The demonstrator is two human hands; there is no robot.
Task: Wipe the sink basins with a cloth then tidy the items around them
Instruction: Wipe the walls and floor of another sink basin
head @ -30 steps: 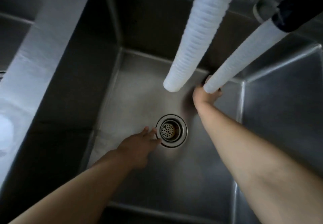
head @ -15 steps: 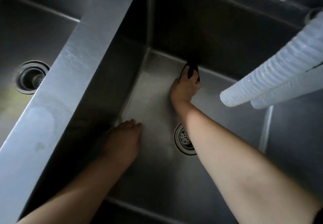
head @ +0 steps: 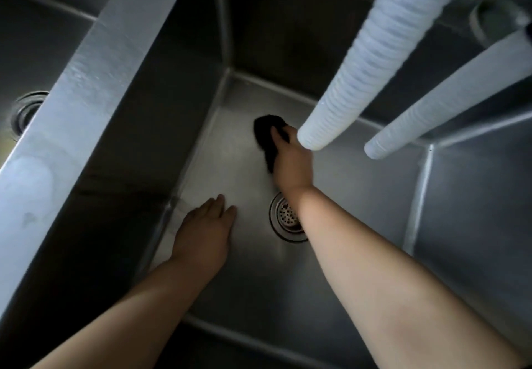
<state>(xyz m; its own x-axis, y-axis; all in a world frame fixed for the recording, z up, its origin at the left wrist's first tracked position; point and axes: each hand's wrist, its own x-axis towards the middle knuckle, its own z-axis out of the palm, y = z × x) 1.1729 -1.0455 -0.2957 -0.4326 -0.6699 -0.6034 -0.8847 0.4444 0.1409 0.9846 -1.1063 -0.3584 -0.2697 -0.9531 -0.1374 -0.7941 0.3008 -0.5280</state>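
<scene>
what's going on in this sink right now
A person is wiping the floor of a steel sink basin. The right hand presses a dark cloth near the back wall, past the drain strainer. The left hand rests flat on the basin floor. Two white ribbed hoses hang overhead.

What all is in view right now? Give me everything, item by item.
sink basin: 1, steel grey, centre, both arms reach into it
second basin: 1, steel grey, far left past the divider
divider: 1, steel grey, between the basins
drain strainer: 1, metal, centre basin floor, partly behind the right forearm
second drain: 1, metal, left basin
ribbed hoses: 2, whitish, hanging in from upper right
cloth: 1, black, basin floor near the back wall
left hand: flat on basin floor
right hand: grips the cloth
</scene>
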